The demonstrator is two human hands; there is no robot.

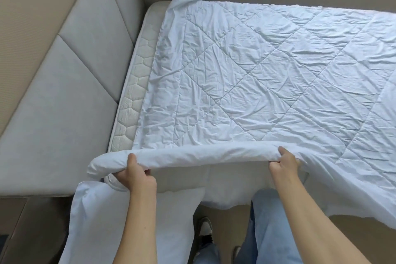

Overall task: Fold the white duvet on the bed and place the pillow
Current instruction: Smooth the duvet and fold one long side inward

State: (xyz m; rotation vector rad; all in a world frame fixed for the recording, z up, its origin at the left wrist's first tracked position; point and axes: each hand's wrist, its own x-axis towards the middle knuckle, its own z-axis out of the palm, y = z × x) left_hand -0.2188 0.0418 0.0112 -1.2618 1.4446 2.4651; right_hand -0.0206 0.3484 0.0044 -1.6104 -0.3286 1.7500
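The white duvet point(257, 75) lies spread flat over the bed, quilted in a diamond pattern and creased, reaching from the near edge of the mattress point(137, 83) to the far side. Its near edge is rolled back on itself into a thick band that runs across the front of the bed, and part of the duvet on the right hangs off toward the floor.

Both bare forearms reach forward from the bottom of the view, roughly parallel. The left hand point(135, 174) grips the rolled edge near its left end, thumb on top and fingers curled underneath. The right hand point(284, 162) clamps the same roll further right, thumb over the top and fingers tucked beneath the fabric.

A white pillow point(111, 218) stands just below the left hand, at the bed's corner, beside the person's leg in blue jeans point(272, 227). A padded grey headboard point(70, 83) borders the mattress on the left.
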